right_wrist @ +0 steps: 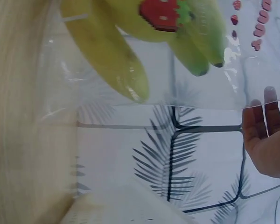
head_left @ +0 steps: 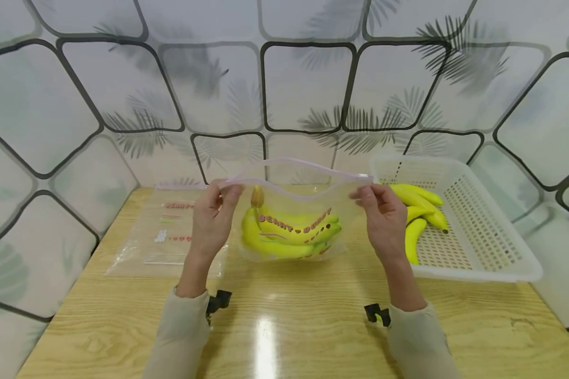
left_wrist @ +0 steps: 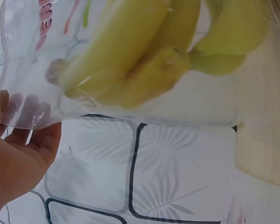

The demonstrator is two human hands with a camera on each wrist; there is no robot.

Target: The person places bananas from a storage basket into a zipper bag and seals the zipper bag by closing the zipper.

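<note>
A clear zip bag point(head_left: 294, 231) with red lettering hangs upright in the head view, several bananas point(head_left: 284, 245) inside it. Its mouth gapes slightly, and a white slider point(head_left: 363, 176) sits at the right end of the lilac zip strip. My left hand point(head_left: 212, 218) pinches the bag's upper left corner between thumb and fingers. At the upper right corner, close to the slider, my right hand point(head_left: 385, 221) pinches the other side. Through the plastic, both wrist views show the bananas point(left_wrist: 130, 51) and fingers of each hand point(right_wrist: 269, 121) behind the film.
To the right stands a white perforated basket point(head_left: 488, 231) with several loose bananas point(head_left: 419, 202). A flat printed zip bag point(head_left: 147, 247) lies on the wooden table point(head_left: 313, 326) at left. Patterned cloth point(head_left: 308, 84) surrounds the back and sides.
</note>
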